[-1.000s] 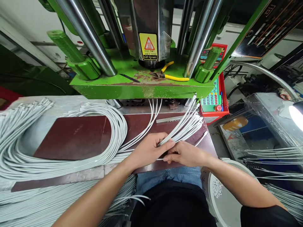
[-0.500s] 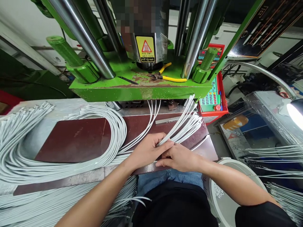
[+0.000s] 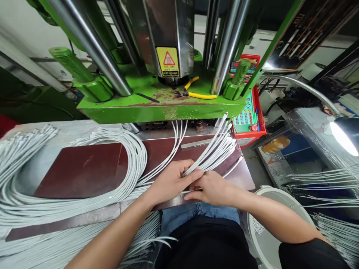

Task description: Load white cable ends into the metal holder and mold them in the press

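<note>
My left hand [image 3: 178,177] is closed around a bundle of white cables [image 3: 215,153], whose tipped ends fan out to the upper right. Close against it, my right hand [image 3: 209,188] is curled under the same bundle, its fingers partly hidden. From the hands the cables run left into a large coiled loop [image 3: 137,157] on the brown board [image 3: 92,168]. A few separate cables [image 3: 176,140] bend up under the green press [image 3: 162,112]. One loose cable [image 3: 234,166] lies right of my hands.
Yellow-handled pliers [image 3: 199,95] and a thin black strip [image 3: 147,98] lie on the press. Beyond stands a red-framed control panel [image 3: 244,116]. A white bucket [image 3: 270,243] with small white scraps is at my right. More cables [image 3: 333,175] hang at the right; a lamp [image 3: 346,134] shines above.
The view has shifted slightly, so the scene sits a little further left and lower. Both hands keep nearly the same hold on the cable bundle.
</note>
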`<state>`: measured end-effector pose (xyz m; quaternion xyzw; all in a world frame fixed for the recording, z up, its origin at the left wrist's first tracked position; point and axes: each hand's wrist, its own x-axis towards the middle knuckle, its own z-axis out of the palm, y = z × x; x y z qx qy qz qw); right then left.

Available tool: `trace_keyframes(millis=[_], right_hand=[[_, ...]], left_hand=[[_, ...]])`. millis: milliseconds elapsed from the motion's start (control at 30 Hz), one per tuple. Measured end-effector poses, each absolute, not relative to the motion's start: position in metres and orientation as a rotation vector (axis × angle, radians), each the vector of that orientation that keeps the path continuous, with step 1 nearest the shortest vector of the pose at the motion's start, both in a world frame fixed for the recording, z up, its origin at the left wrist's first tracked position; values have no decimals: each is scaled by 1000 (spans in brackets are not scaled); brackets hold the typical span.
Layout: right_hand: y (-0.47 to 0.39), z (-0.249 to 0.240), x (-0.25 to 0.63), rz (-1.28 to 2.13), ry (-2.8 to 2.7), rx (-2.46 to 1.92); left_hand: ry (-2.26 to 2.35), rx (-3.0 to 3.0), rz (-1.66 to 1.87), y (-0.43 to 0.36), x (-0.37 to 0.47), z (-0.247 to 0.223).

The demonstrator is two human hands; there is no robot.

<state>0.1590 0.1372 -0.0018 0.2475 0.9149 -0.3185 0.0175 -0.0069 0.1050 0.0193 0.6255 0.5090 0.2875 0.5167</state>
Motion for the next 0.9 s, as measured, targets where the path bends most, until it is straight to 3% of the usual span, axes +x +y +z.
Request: trace_keyframes(millis=[200,400,500,700,800,900], right_hand=[[144,5,167,-637,3084,606],[162,-6,176,-176,3205,932],[159,-12,184,-207,3150,1002],[150,5,204,-840,3076,915],[161,8,203,-1740,2907,903],[167,1,193,-2794,2341,781]], left_hand=[[1180,1403,682,101,-9,27],[1205,1348,662,98,-7,29],[1241,1313,633,96,-9,26],[1225,1303,561,94,-11,26],[1174,1217,505,87,-9,24],[1020,1052,387,73,-5,13]])
